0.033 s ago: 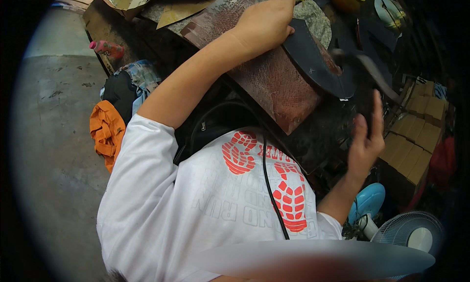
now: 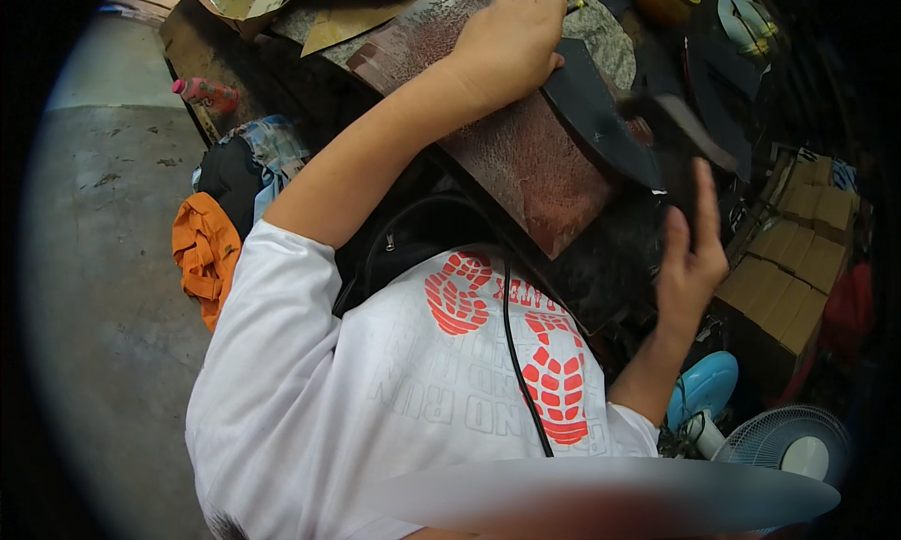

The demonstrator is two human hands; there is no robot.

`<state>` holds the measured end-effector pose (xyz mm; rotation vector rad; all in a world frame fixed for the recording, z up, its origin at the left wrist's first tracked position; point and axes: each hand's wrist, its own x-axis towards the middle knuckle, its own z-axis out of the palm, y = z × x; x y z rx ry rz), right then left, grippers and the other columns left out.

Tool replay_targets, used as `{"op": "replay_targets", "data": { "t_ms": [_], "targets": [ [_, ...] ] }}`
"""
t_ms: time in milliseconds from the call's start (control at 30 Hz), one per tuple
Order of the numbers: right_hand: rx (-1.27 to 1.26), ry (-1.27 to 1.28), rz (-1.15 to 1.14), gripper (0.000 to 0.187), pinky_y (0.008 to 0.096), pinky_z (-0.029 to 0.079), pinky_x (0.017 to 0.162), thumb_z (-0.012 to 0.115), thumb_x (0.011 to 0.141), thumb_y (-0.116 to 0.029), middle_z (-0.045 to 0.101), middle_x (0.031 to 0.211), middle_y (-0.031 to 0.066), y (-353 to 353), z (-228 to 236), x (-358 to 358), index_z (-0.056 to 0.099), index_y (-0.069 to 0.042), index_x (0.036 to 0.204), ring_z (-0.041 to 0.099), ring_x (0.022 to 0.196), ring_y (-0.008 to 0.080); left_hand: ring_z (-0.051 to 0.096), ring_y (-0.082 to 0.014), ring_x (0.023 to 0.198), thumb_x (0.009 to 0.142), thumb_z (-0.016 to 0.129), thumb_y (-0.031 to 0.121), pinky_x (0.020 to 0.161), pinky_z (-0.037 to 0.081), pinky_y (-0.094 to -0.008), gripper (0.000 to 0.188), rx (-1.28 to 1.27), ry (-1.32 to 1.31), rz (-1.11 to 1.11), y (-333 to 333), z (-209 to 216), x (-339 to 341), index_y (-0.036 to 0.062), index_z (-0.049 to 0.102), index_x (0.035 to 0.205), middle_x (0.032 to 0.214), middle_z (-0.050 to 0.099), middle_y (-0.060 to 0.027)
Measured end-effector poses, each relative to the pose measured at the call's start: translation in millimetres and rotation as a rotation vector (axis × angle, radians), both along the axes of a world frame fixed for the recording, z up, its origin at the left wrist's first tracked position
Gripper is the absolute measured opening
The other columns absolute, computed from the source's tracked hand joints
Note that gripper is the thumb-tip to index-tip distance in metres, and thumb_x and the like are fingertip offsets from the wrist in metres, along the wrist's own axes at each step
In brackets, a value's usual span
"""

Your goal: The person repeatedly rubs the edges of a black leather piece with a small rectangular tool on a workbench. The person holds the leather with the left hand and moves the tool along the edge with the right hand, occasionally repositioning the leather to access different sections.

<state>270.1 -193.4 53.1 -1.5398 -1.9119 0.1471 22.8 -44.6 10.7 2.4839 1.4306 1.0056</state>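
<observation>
Closest to me, a white cotton T-shirt with red shoe-sole prints [image 2: 291, 380] covered the person's front, a thin black cord [image 2: 514, 343] running down it. The right hand [image 2: 693, 258] hung free of the board, forefinger up and thumb apart, grasping nothing that I could see; a curved, dark, strap-like strip [image 2: 699, 132], badly blurred, passed just beyond its fingertip.

Beyond the shirt lay a scuffed reddish-brown rectangular board [image 2: 526, 179], tilted across the view. The flat black sheet with a curved edge [image 2: 591, 118] rested over the board's right side, its narrow tip reaching past the edge. The left hand [image 2: 511, 47] was curled at the sheet's upper end, thumb against it; its other fingertips were hidden, so I could not tell whether they gripped or only pressed.

The sheet looked light and thin, probably bendy rather than brittle, and liable to skid on the worn board. Its broad upper end seemed the best hold; the tip would likely flex.

Farther off sat a mottled grey stone slab [image 2: 615, 52] and a squat amber jar with a yellow lid [image 2: 666, 0].
</observation>
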Motion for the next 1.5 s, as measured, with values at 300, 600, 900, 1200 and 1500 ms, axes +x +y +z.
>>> {"op": "replay_targets", "data": {
  "t_ms": [300, 600, 900, 1200, 1500],
  "targets": [
    [-0.303, 0.032, -0.104, 0.043, 0.0396, 0.055, 0.086, 0.063, 0.098, -0.026, 0.069, 0.12, 0.0155, 7, -14, -6, 0.057, -0.022, 0.14, 0.069, 0.108, 0.0323, 0.059, -0.0309, 0.081, 0.101, 0.053, 0.026, 0.076, 0.047, -0.0414, 0.029, -0.456, -0.667, -0.131, 25, 27, 1, -0.0026, 0.048, 0.1, 0.083, 0.057, -0.0221],
    [-0.183, -0.038, -0.109, 0.043, 0.038, 0.055, 0.084, 0.064, 0.097, -0.028, 0.07, 0.118, 0.0149, 12, -10, -3, 0.058, -0.023, 0.139, 0.071, 0.104, 0.0303, 0.06, -0.0271, 0.073, 0.095, 0.06, 0.015, 0.068, 0.047, -0.0405, 0.018, -0.331, -0.513, -0.121, 20, 7, 2, -0.003, 0.057, 0.093, 0.078, 0.061, -0.0196],
    [-0.257, 0.003, -0.161, 0.045, 0.0389, 0.056, 0.08, 0.065, 0.096, -0.029, 0.071, 0.115, 0.0152, 10, -14, -7, 0.056, -0.024, 0.14, 0.072, 0.1, 0.0322, 0.071, -0.0187, 0.076, 0.086, 0.075, 0.015, 0.068, 0.057, -0.0302, 0.026, -0.294, -0.721, -0.107, 5, 0, 7, -0.0023, 0.068, 0.103, 0.087, 0.072, -0.0121],
    [-0.233, -0.008, -0.14, 0.044, 0.0402, 0.055, 0.082, 0.064, 0.097, -0.03, 0.071, 0.116, 0.0158, 10, -18, -7, 0.057, -0.024, 0.139, 0.071, 0.101, 0.0337, 0.072, -0.0132, 0.07, 0.09, 0.071, 0.011, 0.061, 0.059, -0.0245, 0.017, -0.413, -0.89, -0.038, 12, -24, 13, -0.0035, 0.071, 0.099, 0.085, 0.073, -0.0117],
    [-0.229, 0.001, -0.113, 0.044, 0.0392, 0.055, 0.082, 0.064, 0.096, -0.029, 0.07, 0.117, 0.015, 11, -22, -2, 0.057, -0.025, 0.14, 0.071, 0.102, 0.0326, 0.072, -0.0131, 0.07, 0.09, 0.071, 0.01, 0.063, 0.059, -0.0241, 0.016, -0.366, -0.841, -0.03, 8, -25, 13, -0.0039, 0.071, 0.099, 0.082, 0.073, -0.0113]
  ]
}}
